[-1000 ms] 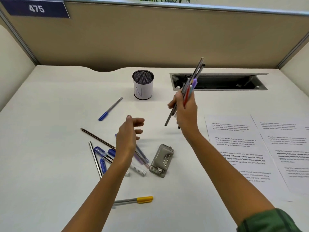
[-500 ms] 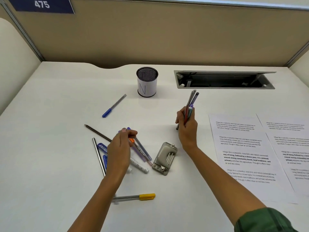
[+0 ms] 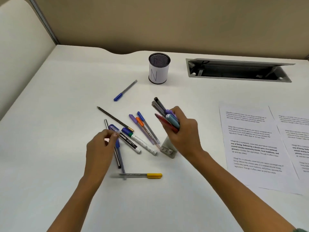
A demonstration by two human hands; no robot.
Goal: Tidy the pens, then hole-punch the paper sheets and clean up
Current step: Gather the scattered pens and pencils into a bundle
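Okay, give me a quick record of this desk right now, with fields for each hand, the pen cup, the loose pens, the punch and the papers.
left hand: pinching a blue-capped marker in the loose pile
right hand: shut on a bundle of pens, above the hole punch
pen cup: upright, mesh, labelled N, no pens visible inside
loose pens: about ten on the desk; blue-capped pen lies apart near the cup; yellow-capped pen nearest the person
hole punch: on the desk, partly hidden by the right hand
paper sheets: flat on the right, printed

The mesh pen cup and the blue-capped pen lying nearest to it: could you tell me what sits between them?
Nothing: in the head view, the stretch of white desk between the mesh pen cup and the blue-capped pen is bare.
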